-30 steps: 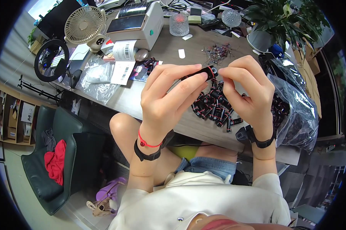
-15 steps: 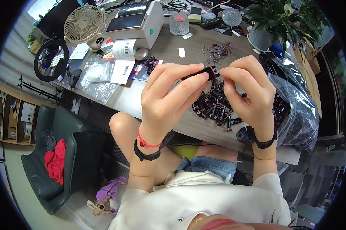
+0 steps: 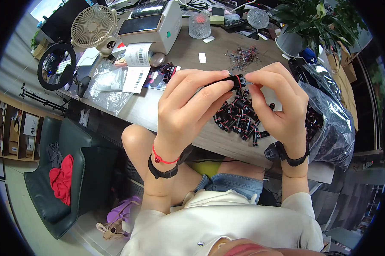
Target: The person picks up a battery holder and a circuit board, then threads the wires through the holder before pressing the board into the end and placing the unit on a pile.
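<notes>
My left hand (image 3: 192,98) pinches a small black cylinder with a red ring (image 3: 237,81), like a mini torch, between thumb and fingers. Its pale round end points toward my right hand (image 3: 280,100). The right index fingertip and thumb are bent close beside that end, slightly apart from each other and from the cylinder. Nothing shows between them. Below both hands, a pile of similar black cylinders with red rings (image 3: 243,120) lies on the grey wooden desk (image 3: 175,91).
At the right a clear plastic bag (image 3: 329,123) lies by more black pieces. Farther back are tiny coloured wired parts (image 3: 245,56), a potted plant (image 3: 291,42) and a glass jar (image 3: 199,26). A label printer (image 3: 169,34), a fan (image 3: 94,26) and a ring light (image 3: 42,68) stand left.
My right hand has shifted slightly to the right, so its fingertips are a little farther from the cylinder's end. My left hand keeps its hold, almost still.
</notes>
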Action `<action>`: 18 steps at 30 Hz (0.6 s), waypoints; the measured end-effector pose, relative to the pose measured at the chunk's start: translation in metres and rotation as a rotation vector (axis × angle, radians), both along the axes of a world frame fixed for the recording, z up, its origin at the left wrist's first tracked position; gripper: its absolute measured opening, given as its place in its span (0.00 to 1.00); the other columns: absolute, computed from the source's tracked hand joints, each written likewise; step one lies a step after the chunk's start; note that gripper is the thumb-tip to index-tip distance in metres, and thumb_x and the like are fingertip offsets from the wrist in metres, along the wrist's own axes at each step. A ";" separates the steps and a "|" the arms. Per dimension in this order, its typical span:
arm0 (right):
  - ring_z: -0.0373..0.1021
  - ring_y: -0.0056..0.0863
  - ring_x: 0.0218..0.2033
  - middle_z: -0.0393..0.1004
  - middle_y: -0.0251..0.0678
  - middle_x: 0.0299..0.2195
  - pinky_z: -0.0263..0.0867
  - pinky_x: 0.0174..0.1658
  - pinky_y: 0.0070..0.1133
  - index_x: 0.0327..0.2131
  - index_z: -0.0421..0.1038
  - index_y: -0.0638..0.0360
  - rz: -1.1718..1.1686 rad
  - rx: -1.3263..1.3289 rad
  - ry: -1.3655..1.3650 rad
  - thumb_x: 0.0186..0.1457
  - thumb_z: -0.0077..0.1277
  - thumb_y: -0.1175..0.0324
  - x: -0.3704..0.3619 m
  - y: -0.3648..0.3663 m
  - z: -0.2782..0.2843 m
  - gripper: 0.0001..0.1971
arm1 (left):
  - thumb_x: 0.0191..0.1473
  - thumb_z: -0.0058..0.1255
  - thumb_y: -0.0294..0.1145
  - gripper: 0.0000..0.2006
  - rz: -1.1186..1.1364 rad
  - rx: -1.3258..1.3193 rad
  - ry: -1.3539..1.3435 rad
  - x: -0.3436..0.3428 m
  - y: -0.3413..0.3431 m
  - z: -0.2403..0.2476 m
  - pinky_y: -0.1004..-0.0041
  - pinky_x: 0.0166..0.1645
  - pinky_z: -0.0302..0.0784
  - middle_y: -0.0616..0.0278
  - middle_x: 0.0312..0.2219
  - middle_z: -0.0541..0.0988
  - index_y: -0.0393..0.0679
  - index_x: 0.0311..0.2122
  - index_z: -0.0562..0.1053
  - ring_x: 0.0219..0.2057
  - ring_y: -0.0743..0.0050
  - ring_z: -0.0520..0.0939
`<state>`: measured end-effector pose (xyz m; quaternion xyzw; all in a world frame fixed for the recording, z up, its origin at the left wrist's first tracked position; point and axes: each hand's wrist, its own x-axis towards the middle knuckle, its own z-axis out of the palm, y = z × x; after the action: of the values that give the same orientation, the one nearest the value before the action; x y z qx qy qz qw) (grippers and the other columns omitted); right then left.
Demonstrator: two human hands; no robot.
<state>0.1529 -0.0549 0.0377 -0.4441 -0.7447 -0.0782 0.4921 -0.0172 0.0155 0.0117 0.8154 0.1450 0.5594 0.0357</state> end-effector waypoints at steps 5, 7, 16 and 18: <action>0.67 0.33 0.26 0.69 0.39 0.25 0.65 0.30 0.22 0.32 0.70 0.65 0.083 -0.071 0.042 0.43 0.50 0.84 0.004 0.002 0.002 0.10 | 0.33 0.63 0.19 0.14 -0.035 0.012 0.002 -0.001 0.002 0.001 0.72 0.38 0.74 0.62 0.32 0.79 0.41 0.31 0.77 0.33 0.65 0.78; 0.68 0.30 0.25 0.70 0.38 0.25 0.65 0.30 0.21 0.33 0.70 0.65 0.122 -0.096 0.074 0.43 0.50 0.84 0.006 0.002 0.000 0.10 | 0.32 0.63 0.19 0.14 -0.037 0.010 0.007 -0.001 0.001 0.000 0.72 0.38 0.74 0.62 0.32 0.79 0.41 0.31 0.77 0.33 0.65 0.78; 0.68 0.25 0.25 0.70 0.36 0.25 0.64 0.30 0.20 0.35 0.71 0.65 0.206 -0.275 0.226 0.44 0.50 0.82 0.009 0.003 -0.002 0.11 | 0.35 0.61 0.22 0.11 -0.076 0.041 -0.036 -0.001 0.005 -0.005 0.74 0.34 0.73 0.63 0.34 0.78 0.42 0.30 0.76 0.32 0.66 0.76; 0.68 0.25 0.25 0.70 0.36 0.25 0.65 0.31 0.20 0.36 0.71 0.65 0.217 -0.297 0.193 0.44 0.50 0.82 0.011 0.004 -0.002 0.12 | 0.35 0.63 0.20 0.11 -0.083 0.033 -0.016 -0.003 0.005 -0.002 0.72 0.37 0.74 0.60 0.34 0.79 0.42 0.28 0.76 0.33 0.66 0.78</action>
<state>0.1636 -0.0506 0.0357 -0.4345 -0.7408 0.1287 0.4958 -0.0201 0.0203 0.0092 0.8167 0.1016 0.5662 0.0463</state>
